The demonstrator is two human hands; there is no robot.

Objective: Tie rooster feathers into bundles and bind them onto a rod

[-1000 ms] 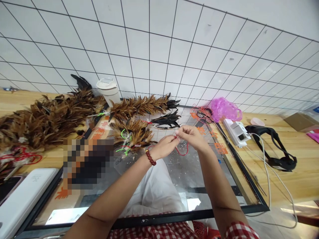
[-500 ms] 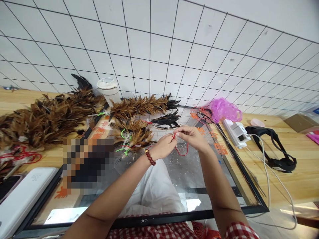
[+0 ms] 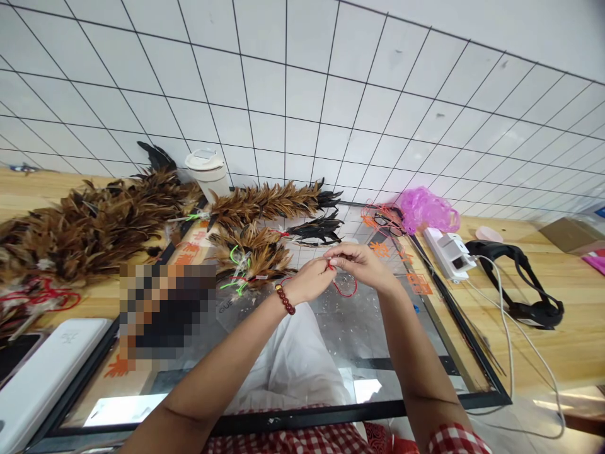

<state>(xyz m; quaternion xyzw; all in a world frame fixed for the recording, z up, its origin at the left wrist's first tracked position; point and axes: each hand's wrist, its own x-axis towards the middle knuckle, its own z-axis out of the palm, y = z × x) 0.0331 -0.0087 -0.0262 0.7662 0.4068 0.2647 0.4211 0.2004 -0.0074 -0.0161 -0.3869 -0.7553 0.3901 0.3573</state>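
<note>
My left hand [image 3: 309,280] and my right hand [image 3: 362,263] meet above the middle of a glass panel [image 3: 345,328] with a black frame. Both pinch a thin red string [image 3: 344,290] whose loop hangs down between them. The fingers of both hands are closed on it. A bead bracelet [image 3: 285,299] circles my left wrist. Just beyond the hands lies a small bundle of brown feathers [image 3: 253,255] tied with green and red ties.
Long brown feather bundles [image 3: 89,227] lie at the left and a feather strip [image 3: 269,202] at the back. A white cup [image 3: 208,173] stands by the tiled wall. A pink bag [image 3: 428,209], a white power strip [image 3: 449,252] and a black headset [image 3: 520,284] lie right.
The hands have dropped slightly and closed tighter together on the red string; nothing else has moved.
</note>
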